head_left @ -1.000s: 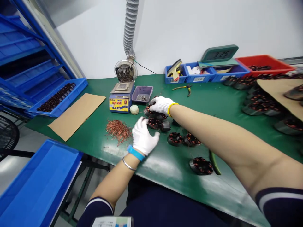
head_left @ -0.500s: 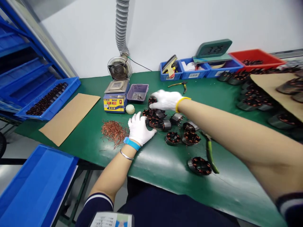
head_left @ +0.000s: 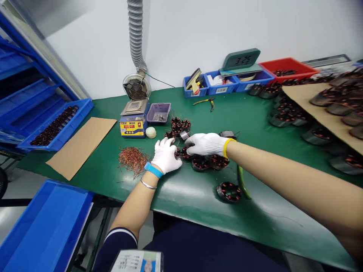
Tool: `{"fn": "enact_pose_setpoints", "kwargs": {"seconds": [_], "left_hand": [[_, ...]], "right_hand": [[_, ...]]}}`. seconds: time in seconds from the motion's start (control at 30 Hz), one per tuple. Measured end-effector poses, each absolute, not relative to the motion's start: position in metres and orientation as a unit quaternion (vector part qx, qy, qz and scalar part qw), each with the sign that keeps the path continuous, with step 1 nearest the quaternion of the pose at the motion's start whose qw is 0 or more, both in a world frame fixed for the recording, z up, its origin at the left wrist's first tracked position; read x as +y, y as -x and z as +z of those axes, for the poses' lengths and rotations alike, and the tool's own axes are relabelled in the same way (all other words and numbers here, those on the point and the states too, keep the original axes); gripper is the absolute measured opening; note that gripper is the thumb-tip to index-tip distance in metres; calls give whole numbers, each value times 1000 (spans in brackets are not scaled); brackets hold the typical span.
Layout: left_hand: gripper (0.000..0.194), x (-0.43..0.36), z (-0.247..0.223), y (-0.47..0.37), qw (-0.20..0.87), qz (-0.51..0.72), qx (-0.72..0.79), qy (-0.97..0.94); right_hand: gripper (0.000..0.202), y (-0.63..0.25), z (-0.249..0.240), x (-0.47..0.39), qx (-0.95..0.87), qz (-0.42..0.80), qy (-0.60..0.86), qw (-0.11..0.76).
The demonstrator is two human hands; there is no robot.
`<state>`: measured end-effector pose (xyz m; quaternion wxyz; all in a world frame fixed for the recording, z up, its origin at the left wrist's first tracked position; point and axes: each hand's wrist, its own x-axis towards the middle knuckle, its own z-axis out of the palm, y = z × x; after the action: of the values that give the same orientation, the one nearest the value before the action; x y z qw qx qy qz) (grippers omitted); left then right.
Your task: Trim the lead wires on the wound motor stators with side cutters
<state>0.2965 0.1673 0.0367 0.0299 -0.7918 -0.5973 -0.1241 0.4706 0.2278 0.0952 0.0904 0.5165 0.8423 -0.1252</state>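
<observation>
My left hand [head_left: 166,155], in a white glove, is cupped with fingers apart against the left side of a wire-wound motor stator [head_left: 178,153]. My right hand [head_left: 208,144], also gloved, has its fingers curled down over a neighbouring stator [head_left: 185,152]. Just beyond them, several stators stand grouped [head_left: 180,125], one lying on its side [head_left: 185,135]. Under and beside my right wrist are more stators [head_left: 200,163], partly covered. A single stator [head_left: 228,192] lies nearer the front edge, next to green-handled pliers [head_left: 242,183] that my forearm partly hides.
Left of my hands lies a heap of copper wire bits [head_left: 132,160]. Behind it stand a solder pot [head_left: 132,126], a round white tub [head_left: 151,132] and a purple tray [head_left: 159,113]. Cardboard [head_left: 82,145] lies at left; stacked stators [head_left: 317,134] fill the right. Yellow-handled pliers [head_left: 204,101] lie behind.
My right hand has left a stator at the back and come nearer, over the middle stators. Several stators now stand together at the back. My left hand stays beside the group.
</observation>
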Motion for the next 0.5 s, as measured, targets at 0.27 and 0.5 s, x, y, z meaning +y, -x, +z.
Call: {"fn": "enact_pose_setpoints", "kwargs": {"seconds": [0.27,0.5], "left_hand": [[35,149,42,-299,26,-113,-600,791],[71,154,61,-303,47,-217,-585,780]], "right_hand": [[41,-504,111,224,803,-70,-592,19],[73,-605,75,255,779,-43,-620,-80]]}}
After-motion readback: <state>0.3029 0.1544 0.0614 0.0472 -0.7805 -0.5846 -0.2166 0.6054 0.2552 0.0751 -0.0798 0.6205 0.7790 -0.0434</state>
